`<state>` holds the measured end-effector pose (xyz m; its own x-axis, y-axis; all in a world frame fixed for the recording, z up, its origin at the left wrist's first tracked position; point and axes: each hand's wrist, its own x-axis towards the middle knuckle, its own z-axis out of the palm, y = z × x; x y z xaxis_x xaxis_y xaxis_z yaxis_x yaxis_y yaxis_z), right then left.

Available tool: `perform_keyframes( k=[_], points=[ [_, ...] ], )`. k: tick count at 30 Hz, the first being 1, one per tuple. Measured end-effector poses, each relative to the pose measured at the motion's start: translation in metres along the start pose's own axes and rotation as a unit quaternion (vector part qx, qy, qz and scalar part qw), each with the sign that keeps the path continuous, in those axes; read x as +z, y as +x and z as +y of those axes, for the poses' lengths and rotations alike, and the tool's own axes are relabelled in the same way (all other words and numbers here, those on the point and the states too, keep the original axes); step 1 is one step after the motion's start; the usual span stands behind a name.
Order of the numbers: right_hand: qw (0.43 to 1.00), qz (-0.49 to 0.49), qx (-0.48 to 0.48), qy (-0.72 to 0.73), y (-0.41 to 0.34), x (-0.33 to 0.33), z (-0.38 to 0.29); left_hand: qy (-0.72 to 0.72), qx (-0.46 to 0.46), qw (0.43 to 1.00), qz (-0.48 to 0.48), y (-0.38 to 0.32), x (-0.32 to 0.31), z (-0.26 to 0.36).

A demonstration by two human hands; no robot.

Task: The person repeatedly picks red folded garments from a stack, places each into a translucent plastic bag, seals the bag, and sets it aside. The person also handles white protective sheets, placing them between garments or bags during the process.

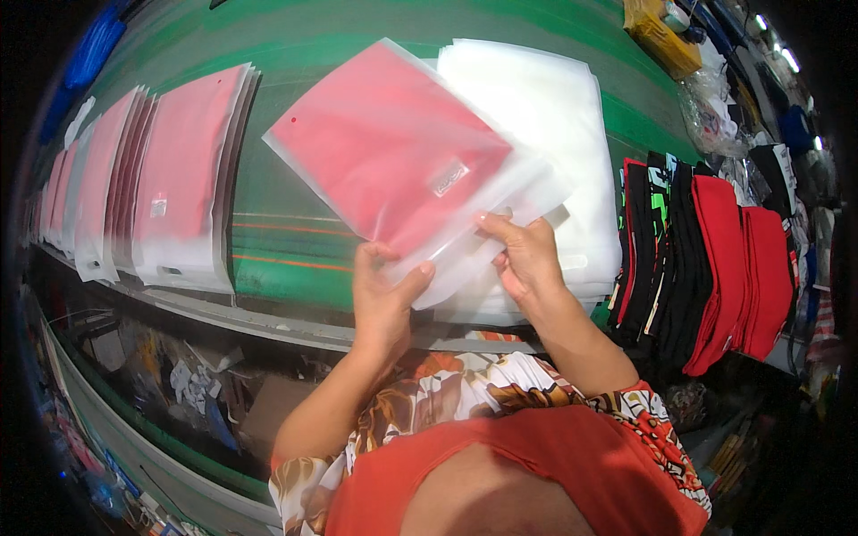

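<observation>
A frosted plastic bag (395, 134) with a folded red garment inside lies tilted in front of me, its upper right part over a stack of white frosted bags (536, 100). My left hand (389, 288) grips the bag's near left corner between thumb and fingers. My right hand (523, 251) pinches the same end farther right, near its zip-like edge. A small label bearing writing shows through the plastic. At the left stand overlapping rows of bagged red garments (188, 161), some with a cut-out handle hole at the near end.
Folded black garments with coloured prints (660, 248) and folded red garments (724, 268) lie at the right. A yellow-taped package (660, 40) sits at the far right. The green table's grey front edge (288, 331) runs before me, with a cardboard piece (275, 409) below.
</observation>
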<state>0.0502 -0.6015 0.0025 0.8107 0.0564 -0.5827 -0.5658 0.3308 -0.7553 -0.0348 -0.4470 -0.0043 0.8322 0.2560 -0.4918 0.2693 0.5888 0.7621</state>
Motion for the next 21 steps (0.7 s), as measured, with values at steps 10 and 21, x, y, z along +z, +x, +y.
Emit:
perform_keyframes(
  k=[10,21],
  points=[
    [0.996,0.079,-0.044,-0.024,0.015,-0.017,-0.026,-0.009,-0.069,0.998,-0.004,-0.008,-0.03,0.021],
    [0.99,0.074,-0.046,-0.11,0.023,-0.037,-0.031,0.02,-0.069,0.997,-0.03,-0.004,-0.063,0.01]
  ],
)
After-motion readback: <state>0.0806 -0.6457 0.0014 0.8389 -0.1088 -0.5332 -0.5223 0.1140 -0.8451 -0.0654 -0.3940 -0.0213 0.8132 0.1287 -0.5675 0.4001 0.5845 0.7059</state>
